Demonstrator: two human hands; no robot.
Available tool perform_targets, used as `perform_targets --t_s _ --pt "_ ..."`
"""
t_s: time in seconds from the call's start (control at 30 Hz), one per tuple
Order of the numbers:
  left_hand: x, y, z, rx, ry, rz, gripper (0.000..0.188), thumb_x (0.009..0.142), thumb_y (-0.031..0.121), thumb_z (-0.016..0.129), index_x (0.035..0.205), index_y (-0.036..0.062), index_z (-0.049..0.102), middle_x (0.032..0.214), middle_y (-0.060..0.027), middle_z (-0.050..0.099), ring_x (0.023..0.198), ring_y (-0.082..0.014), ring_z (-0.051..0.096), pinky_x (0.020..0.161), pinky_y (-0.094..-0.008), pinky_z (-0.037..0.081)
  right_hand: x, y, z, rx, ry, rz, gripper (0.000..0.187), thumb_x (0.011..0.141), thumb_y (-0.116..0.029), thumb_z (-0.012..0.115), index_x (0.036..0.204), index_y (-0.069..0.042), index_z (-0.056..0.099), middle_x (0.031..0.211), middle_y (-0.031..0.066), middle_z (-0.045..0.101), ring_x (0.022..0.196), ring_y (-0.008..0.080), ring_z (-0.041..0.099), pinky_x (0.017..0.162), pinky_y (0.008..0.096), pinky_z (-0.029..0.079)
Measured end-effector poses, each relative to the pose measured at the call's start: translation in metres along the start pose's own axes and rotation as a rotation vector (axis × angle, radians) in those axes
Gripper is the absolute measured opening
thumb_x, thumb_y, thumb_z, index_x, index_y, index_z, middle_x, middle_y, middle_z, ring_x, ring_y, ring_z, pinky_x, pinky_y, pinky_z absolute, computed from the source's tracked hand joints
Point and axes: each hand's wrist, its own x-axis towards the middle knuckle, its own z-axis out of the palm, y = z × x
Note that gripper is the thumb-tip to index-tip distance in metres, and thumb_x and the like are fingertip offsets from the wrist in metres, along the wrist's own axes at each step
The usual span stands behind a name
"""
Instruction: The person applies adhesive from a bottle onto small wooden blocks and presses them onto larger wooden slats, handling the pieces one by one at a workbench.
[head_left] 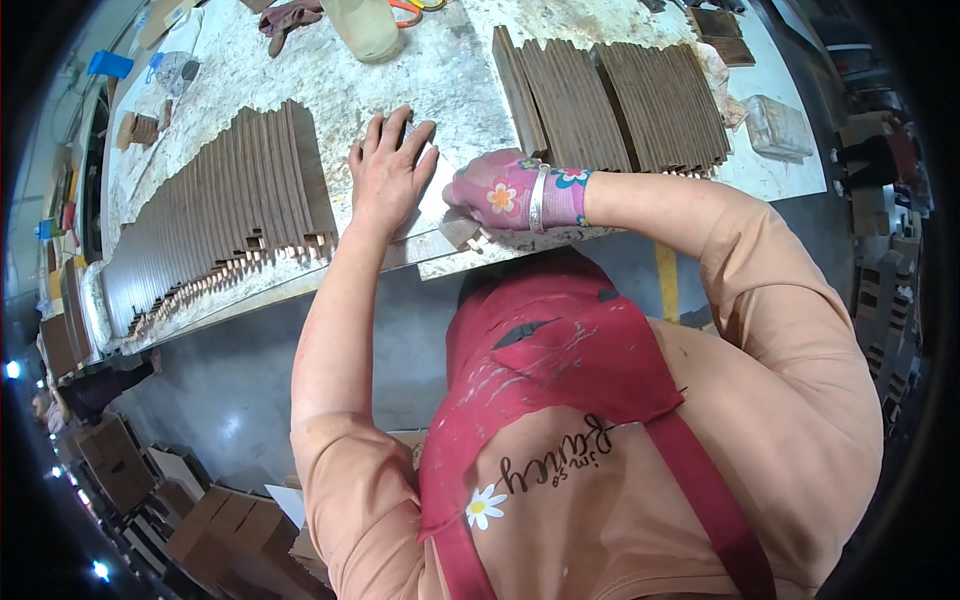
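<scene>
My left hand (pixel 390 172) is bare and rests on the worktable (pixel 440 95) with its fingers spread, palm down. Beside it, near the table's front edge, my right hand (pixel 500 192) wears a purple flowered glove and is closed. A small greyish piece (pixel 460 230) pokes out below the gloved fist; what the fingers grip is hidden. Pale pegs (pixel 484 240) show right by it at the edge. To the left of my bare hand, a long row of brown wooden slats (pixel 225 190) stands packed together, with pale dowels at the near ends.
More brown slats (pixel 610 105) stand in blocks at the right. Beyond them lies a clear wrapped block (pixel 779 128). Toward the back are a cloudy plastic container (pixel 364 28), orange-handled scissors (pixel 405 12) and a dark glove (pixel 290 20). Cardboard boxes (pixel 235 535) sit on the floor at lower left.
</scene>
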Motion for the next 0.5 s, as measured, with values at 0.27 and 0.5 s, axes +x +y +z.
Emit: perform_targets --t_s 0.27,0.5 --pt "0.001 0.001 0.000 -0.020 0.003 -0.006 0.037 0.092 0.037 0.058 0.127 0.0249 0.060 0.145 -0.0052 0.044 0.137 -0.0337 0.036 0.109 -0.0544 0.027 0.005 0.002 0.006 0.007 -0.002 0.012 0.014 0.083 -0.015 0.060 0.091 -0.007 0.068 0.083 0.0168 0.066 0.084 0.0374 0.066 0.072 0.0486 0.051" --pt "0.001 0.002 -0.001 -0.009 -0.009 -0.014 0.037 0.093 0.037 0.057 0.127 0.0245 0.060 0.145 -0.0053 0.044 0.137 -0.0340 0.036 0.109 -0.0543 0.027 0.017 0.008 0.011 0.028 -0.121 -0.012 0.015 0.083 -0.018 0.060 0.091 -0.007 0.067 0.082 0.0178 0.066 0.083 0.0373 0.066 0.071 0.0476 0.051"
